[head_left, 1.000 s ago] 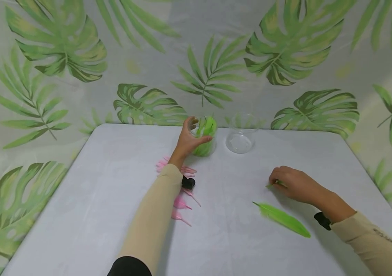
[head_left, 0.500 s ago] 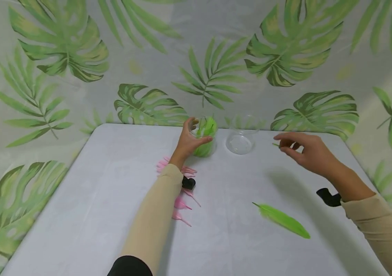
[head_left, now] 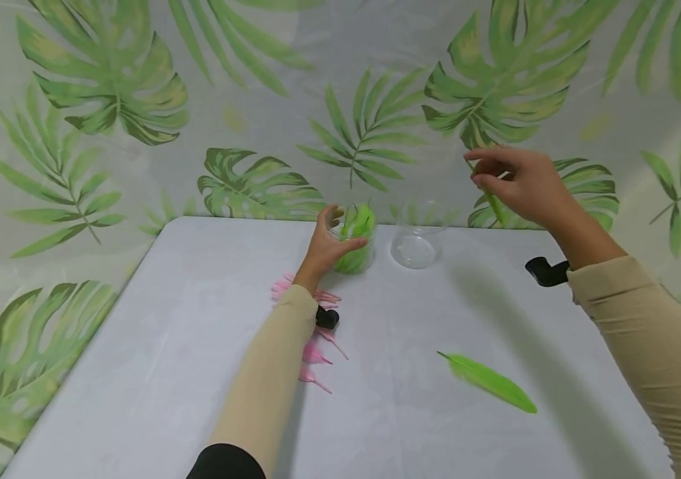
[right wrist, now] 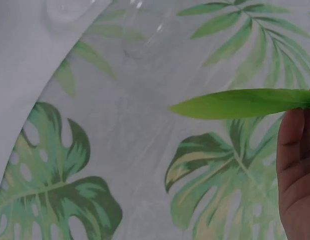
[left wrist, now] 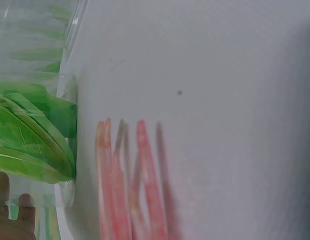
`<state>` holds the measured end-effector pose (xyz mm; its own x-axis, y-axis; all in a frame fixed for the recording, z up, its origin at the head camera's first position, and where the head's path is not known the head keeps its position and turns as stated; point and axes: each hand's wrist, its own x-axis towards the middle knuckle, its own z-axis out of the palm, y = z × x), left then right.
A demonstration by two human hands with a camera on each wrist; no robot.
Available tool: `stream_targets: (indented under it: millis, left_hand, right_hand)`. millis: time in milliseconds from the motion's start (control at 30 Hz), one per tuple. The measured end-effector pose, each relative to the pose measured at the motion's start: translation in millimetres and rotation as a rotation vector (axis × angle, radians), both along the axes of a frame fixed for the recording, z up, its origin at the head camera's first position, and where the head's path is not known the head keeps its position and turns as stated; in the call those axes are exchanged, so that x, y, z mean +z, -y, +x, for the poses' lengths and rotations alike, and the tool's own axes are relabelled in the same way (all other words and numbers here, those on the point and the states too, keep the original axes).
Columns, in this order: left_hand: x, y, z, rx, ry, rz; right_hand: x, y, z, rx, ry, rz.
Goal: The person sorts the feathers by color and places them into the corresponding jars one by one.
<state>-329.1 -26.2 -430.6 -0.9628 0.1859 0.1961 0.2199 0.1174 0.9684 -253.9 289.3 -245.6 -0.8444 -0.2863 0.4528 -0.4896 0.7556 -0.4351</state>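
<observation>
In the head view my left hand grips a clear plastic cup near the table's back edge, thumb in front and fingers behind the rim. Several green feathers stand inside it. The left wrist view shows them through the cup wall, with fingertips at the side. My right hand is raised at the back right, pinching a single green feather by its quill end. Its vane points down and away from the fingers. A second clear cup, holding nothing, stands right of the first.
Another green feather lies on the white table at the front right. Several pink feathers lie partly hidden under my left forearm. A leaf-patterned cloth hangs right behind the table.
My right hand has picked a green feather up from the table and carried it up and back, above the table's far edge. My left hand keeps its grip on the cup.
</observation>
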Motion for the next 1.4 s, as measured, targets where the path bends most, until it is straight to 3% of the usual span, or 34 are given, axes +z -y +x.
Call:
stream_targets:
  millis: [367,667,867,967,1167,1400]
  left_hand:
    - [-2.1,3.5,-1.8,0.0,-0.01,-0.013]
    - [-1.2,6.2,-1.8,-0.02,0.03,-0.029]
    - [-0.8,5.6,-1.2,0.01,-0.002,-0.022]
    - [0.1,4.1,-2.3,0.015,0.011,-0.025]
    - [-1.1,0.5,-6.8,0.012,0.032,-0.042]
    - [-1.6,2.5,-3.7,0.015,0.042,-0.053]
  right_hand:
    - [13.4,32.2,-33.3,-0.047,0.148,-0.102]
    - [10.9,64.5,-63.7,-0.041,0.221,-0.352]
    - [0.5,103.1,-77.1,0.01,0.254,-0.65]
    - [-7.6,126.4,-79.9,0.016,0.288,-0.737]
    - [-31.1,157.5,-80.9,0.026,0.317,-0.743]
    - [-55.6,166.7,-85.2,0.004,0.335,-0.765]
